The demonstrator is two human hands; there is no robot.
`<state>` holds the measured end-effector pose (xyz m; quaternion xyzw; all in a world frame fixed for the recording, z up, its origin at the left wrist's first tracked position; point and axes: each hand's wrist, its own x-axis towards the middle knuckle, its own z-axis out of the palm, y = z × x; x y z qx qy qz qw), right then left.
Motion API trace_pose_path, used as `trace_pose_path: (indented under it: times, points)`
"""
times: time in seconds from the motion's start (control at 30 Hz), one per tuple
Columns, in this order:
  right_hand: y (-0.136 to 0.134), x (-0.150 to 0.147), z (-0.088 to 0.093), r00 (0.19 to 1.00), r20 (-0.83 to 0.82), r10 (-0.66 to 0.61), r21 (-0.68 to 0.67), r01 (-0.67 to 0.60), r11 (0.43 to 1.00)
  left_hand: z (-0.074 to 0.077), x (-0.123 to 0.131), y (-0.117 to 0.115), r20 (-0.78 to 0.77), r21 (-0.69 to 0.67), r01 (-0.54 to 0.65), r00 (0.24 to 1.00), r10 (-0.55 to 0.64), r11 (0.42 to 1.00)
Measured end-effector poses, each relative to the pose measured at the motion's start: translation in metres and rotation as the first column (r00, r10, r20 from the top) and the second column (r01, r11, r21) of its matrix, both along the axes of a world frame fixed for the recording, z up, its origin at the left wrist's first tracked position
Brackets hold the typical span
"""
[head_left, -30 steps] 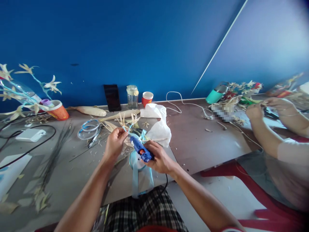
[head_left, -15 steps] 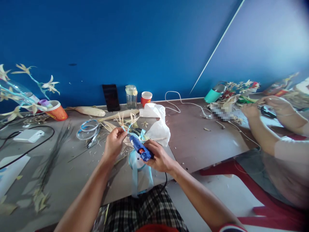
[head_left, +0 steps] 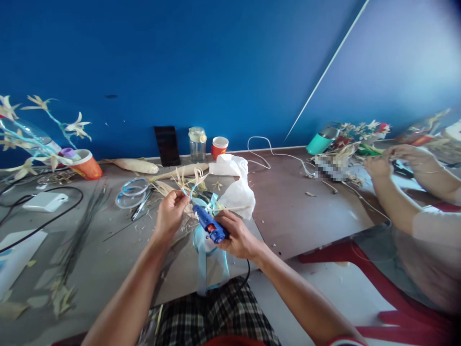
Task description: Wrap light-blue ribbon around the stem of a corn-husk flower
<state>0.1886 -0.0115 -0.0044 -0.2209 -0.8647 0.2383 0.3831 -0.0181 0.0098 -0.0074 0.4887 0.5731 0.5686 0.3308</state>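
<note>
Fingers: left hand pinching a blue-stemmed husk-flower spray; right hand curled round a blue hot-glue gun, near the front edge of the worktop.

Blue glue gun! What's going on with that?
The person's right hand is holding the blue glue gun, with its nozzle pointed at pale flowers on light-blue stems. The left hand pinches those stems in its fingertips. The nozzle is very close to them, but I can't tell if it touches. Light-blue ribbon hangs down below the glue gun. Off to the right, another person's hands are busy too.
</note>
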Motion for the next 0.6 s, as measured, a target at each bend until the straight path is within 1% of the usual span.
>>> trace_pose_path:
  times: [0.13, 0.3, 0.47, 0.6]
  points:
    - [-0.0016, 0.0017, -0.0001, 1.000, -0.007, 0.009, -0.015, -0.009, 1.000, -0.0012, -0.0006, 0.0004, -0.012, 0.001, -0.014, 1.000, 0.014, 1.000]
    - [0.0012, 0.0004, -0.0009, 1.000, -0.027, 0.005, -0.018, -0.005, 1.000, -0.0029, -0.0010, 0.0012, 0.013, 0.025, 0.003, 1.000, -0.003, 1.000]
    - [-0.0001, 0.0003, -0.0037, 1.000, 0.007, 0.012, -0.028, -0.012, 1.000, 0.0010, 0.0002, -0.0004, 0.013, 0.003, -0.004, 1.000, 0.004, 1.000]
    - [-0.0008, 0.0020, -0.0008, 1.000, 0.003, 0.017, -0.016, -0.017, 1.000, 0.0025, 0.0009, -0.0009, 0.006, -0.005, -0.010, 1.000, 0.010, 1.000]
